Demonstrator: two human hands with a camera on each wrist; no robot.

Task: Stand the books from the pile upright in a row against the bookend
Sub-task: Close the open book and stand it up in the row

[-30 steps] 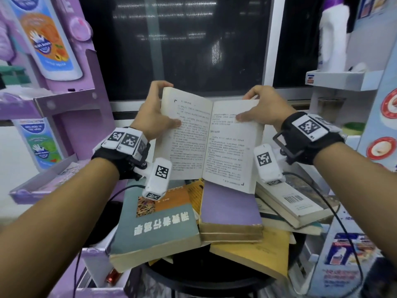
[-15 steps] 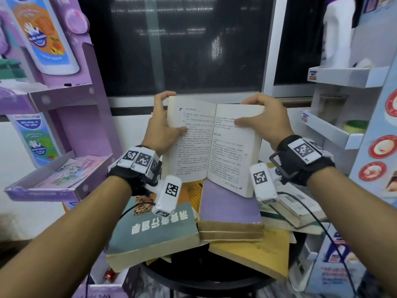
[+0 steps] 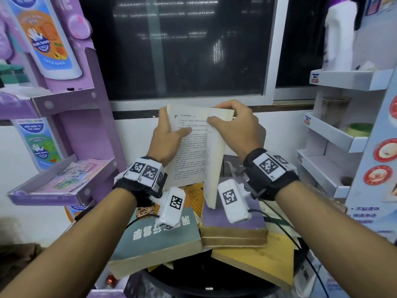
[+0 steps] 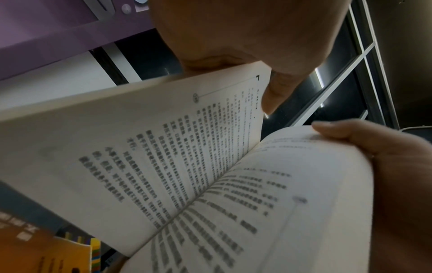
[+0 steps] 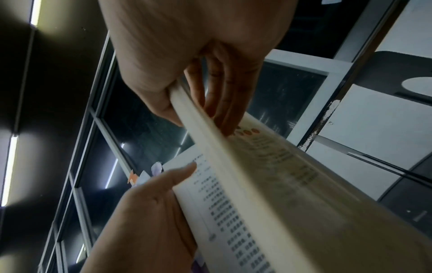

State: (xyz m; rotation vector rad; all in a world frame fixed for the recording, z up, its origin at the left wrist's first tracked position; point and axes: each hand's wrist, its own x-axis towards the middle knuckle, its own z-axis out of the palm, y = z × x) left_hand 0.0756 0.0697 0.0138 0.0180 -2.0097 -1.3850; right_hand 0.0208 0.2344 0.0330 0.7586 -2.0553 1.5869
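Note:
I hold a cream paperback (image 3: 193,151) upright above the pile, half closed, printed pages facing me. My left hand (image 3: 169,134) grips its left half, thumb across the page. My right hand (image 3: 234,123) grips the right half near the top, fingers behind the cover, thumb on the page. The wrist views show the same book (image 4: 163,166) (image 5: 257,184) folding in between both hands. Below lies the pile: a grey-green book (image 3: 159,239), a purple book (image 3: 234,220) on a second volume, a yellow book (image 3: 264,261). No bookend shows in any view.
The pile rests on a round black stool (image 3: 204,280). A purple display shelf (image 3: 64,186) stands at the left and a white shelf unit (image 3: 335,134) at the right. A dark window (image 3: 182,50) fills the wall ahead.
The book lay wide open between my hands; the right hand has swung its half leftward, so the book is now half closed. Both hands stand closer together and higher above the pile.

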